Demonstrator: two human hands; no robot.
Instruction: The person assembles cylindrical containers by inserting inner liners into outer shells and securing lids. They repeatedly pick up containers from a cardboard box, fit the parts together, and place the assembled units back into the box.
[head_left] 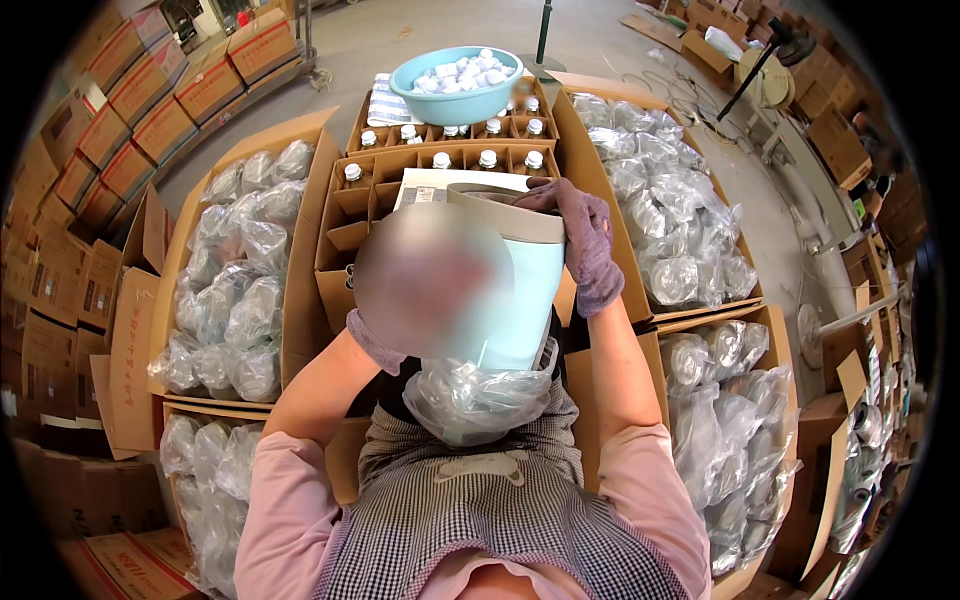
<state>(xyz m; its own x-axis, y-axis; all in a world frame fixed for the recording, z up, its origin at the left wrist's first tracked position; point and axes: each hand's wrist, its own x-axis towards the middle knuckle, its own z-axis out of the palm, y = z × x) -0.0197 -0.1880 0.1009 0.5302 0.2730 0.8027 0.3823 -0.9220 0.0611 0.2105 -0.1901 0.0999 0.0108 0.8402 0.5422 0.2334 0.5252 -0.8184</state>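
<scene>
A pale blue tub-like vessel with a wide grey rim (530, 290) is held tilted in front of my body. My gloved right hand (588, 240) grips the rim at its right, fingers curled over the edge. On the vessel's left is my left hand (377, 343), in a mauve glove; a round blur hides its fingers and whatever they touch. At the vessel's lower end a crumpled clear plastic bag (465, 405) lies over my lap. Just beyond, a white sheet or flat pack (425, 185) rests on a divided carton (335, 210) with several capped glass bottles (487, 158).
A light blue basin (455, 100) of small white pieces stands on the farther bottle carton (390, 150). Cartons of plastic-wrapped items flank me on the left (240, 270) and right (670, 200), more nearer (730, 430). Stacked boxes (150, 95) fill the far left; a pole (543, 35) stands beyond.
</scene>
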